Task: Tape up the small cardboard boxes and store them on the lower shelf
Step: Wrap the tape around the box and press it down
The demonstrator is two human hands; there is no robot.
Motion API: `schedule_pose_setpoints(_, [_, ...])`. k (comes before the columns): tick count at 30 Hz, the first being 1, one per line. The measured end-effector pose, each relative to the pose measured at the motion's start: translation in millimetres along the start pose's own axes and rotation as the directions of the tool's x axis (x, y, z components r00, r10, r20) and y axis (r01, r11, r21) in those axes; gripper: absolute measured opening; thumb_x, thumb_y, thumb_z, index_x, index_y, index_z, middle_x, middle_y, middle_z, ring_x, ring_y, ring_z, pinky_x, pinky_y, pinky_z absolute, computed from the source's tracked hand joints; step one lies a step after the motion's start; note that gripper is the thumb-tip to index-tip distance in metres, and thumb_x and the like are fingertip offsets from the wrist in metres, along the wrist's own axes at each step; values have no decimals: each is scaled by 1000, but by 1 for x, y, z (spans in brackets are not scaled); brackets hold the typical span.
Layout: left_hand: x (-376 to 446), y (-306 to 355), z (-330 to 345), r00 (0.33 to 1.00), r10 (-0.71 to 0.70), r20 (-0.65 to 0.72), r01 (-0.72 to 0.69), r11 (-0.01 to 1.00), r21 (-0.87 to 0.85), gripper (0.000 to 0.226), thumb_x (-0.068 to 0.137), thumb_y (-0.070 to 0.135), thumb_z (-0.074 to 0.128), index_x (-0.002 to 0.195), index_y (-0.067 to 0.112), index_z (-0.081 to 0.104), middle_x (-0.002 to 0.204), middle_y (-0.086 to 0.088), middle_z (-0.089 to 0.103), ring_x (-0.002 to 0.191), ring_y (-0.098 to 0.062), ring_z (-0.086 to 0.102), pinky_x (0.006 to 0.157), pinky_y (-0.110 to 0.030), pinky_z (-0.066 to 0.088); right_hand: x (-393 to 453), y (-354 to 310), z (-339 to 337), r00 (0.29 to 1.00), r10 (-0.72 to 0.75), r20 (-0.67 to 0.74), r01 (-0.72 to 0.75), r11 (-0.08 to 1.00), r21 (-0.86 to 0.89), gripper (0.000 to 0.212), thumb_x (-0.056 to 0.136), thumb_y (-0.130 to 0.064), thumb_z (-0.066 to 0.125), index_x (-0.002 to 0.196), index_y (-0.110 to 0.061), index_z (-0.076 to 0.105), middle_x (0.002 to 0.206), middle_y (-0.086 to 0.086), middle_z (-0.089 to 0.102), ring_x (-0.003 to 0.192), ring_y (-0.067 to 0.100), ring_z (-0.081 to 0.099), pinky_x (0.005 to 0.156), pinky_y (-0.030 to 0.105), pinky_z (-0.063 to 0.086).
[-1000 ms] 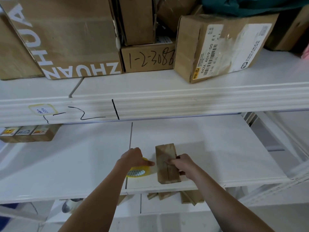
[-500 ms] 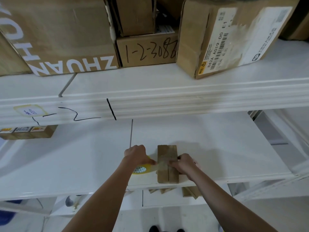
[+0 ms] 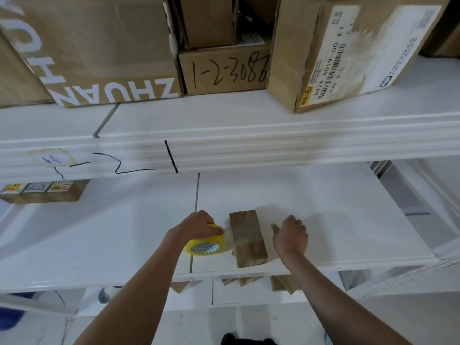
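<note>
A small brown cardboard box lies near the front edge of the white middle shelf, its flaps meeting along the top. A strip of clear tape runs from it to a yellow tape roll just to its left. My left hand grips the roll from above. My right hand hovers to the right of the box, fingers loosely curled, thumb out, apart from the box and holding nothing.
Three small labelled boxes stand in a row at the shelf's far left. Large cartons fill the upper shelf. More small brown boxes show on the lower shelf under the front edge.
My right hand has let go of the box and moved off to its right. The left hand keeps its grip on the tape roll beside the box.
</note>
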State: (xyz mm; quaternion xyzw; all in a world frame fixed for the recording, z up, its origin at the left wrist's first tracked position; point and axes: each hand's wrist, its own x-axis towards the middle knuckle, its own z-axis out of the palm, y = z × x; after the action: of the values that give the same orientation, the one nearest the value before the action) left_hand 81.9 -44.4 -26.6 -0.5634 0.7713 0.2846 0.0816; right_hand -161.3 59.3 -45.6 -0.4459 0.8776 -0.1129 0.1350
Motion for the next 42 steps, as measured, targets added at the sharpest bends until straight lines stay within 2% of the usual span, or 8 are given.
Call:
schedule_pose_setpoints(7, [0,4,11,997,23,-74,-24,1000,-20,45,86,58,66,94,15,76,91,-3,68,88,-21,64,78,-33,51,5,23,2,976,152,157,-132,982,-136,30,98,-9,55,128,-3,57,129,17,56,117,31,57,96,36,49])
schedule_pose_setpoints(13, [-2,1,15,994,-17,-111,14,999,-29,57,81,74,61,87,18,73,86,2,68,82,-19,65,79,-34,56,15,16,-10,988,94,124,-123,959,257,16,96,-11,66,100,4,68,98,19,71,94,34,70,69,31,52])
schedule_pose_setpoints(18, [-3,1,14,994,-14,-106,10,999,-37,44,84,65,63,91,23,74,89,5,66,84,-18,65,78,-31,55,-1,-28,-19,983,-160,92,81,823,562,15,98,-18,65,90,-7,72,82,4,71,68,13,67,55,16,52])
schedule_pose_setpoints(20, [-4,2,14,995,-26,-100,21,999,-47,43,85,61,63,96,22,75,90,4,66,85,-18,65,77,-30,53,-11,-43,-14,955,-247,161,120,824,554,23,99,-21,60,78,-14,67,72,-3,66,64,6,61,49,8,42])
schedule_pose_setpoints(23, [-5,3,15,992,-36,-119,30,998,-51,43,85,60,64,97,20,75,90,3,63,87,-19,62,75,-29,48,-20,-53,-3,922,-285,262,108,840,532,29,101,-21,48,80,-10,65,77,1,66,69,11,59,54,20,41])
schedule_pose_setpoints(31, [-7,1,16,990,-75,-123,64,994,-89,42,84,57,63,84,17,74,84,0,69,81,-20,65,74,-31,53,-30,-65,14,949,-263,172,144,850,506,13,101,-21,57,97,-12,66,80,-7,57,70,-1,51,46,9,36])
schedule_pose_setpoints(36, [-5,2,16,988,-109,-112,97,989,-107,42,80,57,62,83,17,74,81,-1,70,76,-17,66,73,-31,55,-32,-67,16,914,-342,219,203,852,483,22,101,-18,57,80,-13,62,75,-6,57,67,-1,49,54,2,38])
schedule_pose_setpoints(42, [-4,2,17,987,-115,-112,103,989,-106,46,77,59,58,87,18,76,83,0,71,74,-14,66,75,-32,58,-29,-70,21,877,-390,282,252,871,422,17,104,-19,52,91,-8,58,88,7,58,78,17,49,55,13,34])
